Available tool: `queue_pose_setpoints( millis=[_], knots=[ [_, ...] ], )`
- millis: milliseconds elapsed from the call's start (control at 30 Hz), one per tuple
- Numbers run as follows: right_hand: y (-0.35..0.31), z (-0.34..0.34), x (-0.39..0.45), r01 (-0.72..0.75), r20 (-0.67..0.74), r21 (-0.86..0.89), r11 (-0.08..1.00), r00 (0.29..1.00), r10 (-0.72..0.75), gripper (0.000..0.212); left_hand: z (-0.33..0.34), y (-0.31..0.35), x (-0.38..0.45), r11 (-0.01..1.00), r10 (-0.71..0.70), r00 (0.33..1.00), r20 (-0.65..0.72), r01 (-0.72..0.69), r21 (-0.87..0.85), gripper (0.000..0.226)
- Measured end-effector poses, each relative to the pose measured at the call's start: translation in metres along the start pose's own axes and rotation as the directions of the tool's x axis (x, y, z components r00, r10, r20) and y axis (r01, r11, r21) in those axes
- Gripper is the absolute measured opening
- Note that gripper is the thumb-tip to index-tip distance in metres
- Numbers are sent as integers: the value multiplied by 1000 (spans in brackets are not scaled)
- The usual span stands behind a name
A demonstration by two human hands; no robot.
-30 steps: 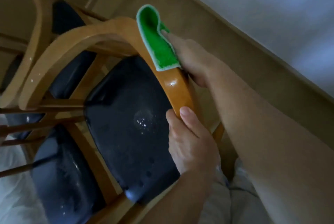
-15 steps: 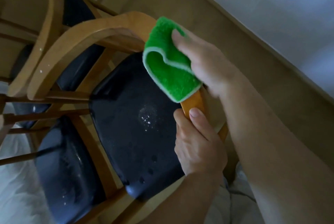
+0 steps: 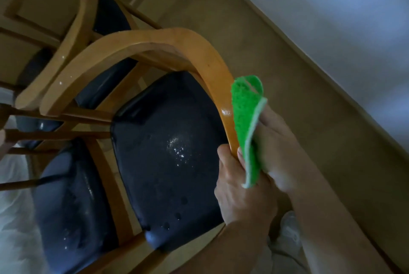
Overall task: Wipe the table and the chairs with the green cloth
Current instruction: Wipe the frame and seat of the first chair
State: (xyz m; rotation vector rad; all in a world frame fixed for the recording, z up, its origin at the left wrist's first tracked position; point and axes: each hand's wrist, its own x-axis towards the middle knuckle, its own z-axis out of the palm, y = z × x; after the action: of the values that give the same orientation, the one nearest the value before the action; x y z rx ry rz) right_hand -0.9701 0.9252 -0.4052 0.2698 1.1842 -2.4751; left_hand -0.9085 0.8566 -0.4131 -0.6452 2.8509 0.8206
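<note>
The green cloth was held folded in the right hand, fingers curled round it, and pressed vs. the outer side of the chair's curved wooden rail, prob. to wipe along the curve. The rail's near end was gripped by the left hand, likely to steady the chair. Wet spots were seen on the dark seat. A 2nd chair was stood just beyond.

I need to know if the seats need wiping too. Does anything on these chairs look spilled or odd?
Yes. The near chair's dark seat has glistening droplets near its middle and darker spots toward its front edge, like splashed liquid. The seat beside it shows wet glints too. Nothing looks broken.
</note>
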Motion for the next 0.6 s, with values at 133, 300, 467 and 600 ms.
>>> queue_pose_setpoints(
  millis=[133, 300, 467, 600],
  knots=[
    [-27, 7, 45, 151, 54, -42, 988, 987, -148, 35, 0, 2, -1, 998, 63, 998, -32, -63, -8, 36],
    [-60, 9, 105, -47, 16, -198, 979, 999, 51, 25, 3, 0, -1, 995, 95, 994, -60, -96, -18, 44],
    [-48, -5, 98, -154, -88, -368, 917, 988, 130, 54, 3, 3, -1, 995, 100, 992, -81, -102, -16, 44],
    [-27, -16, 59, -242, -168, -374, 895, 967, 192, 39, 0, 4, -2, 996, 84, 994, -73, -85, -12, 39]
  ],
)
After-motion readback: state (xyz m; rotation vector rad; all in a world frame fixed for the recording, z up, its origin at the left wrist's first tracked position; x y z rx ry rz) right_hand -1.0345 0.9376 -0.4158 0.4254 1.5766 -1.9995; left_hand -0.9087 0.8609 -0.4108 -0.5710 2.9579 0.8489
